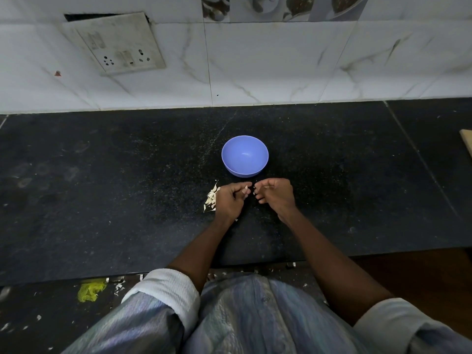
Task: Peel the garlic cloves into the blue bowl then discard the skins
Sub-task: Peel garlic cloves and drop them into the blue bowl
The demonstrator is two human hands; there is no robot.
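A blue bowl (244, 155) stands on the black counter (102, 187), and nothing shows inside it. Just in front of it my left hand (229, 200) pinches a small pale garlic clove (246, 187) between thumb and fingertips. My right hand (274, 196) is beside it with fingers curled, its fingertips almost meeting the left hand's at the clove. Whether the right fingers grip the clove or its skin is too small to tell. A little heap of garlic cloves and skins (211, 199) lies on the counter against the left side of my left hand.
A tiled wall (255, 72) with a socket plate (120, 44) rises behind the counter. A pale board corner (467, 144) pokes in at the right edge. Below the counter's front edge, a yellow cloth (90, 291) and scattered skin flakes lie on the floor.
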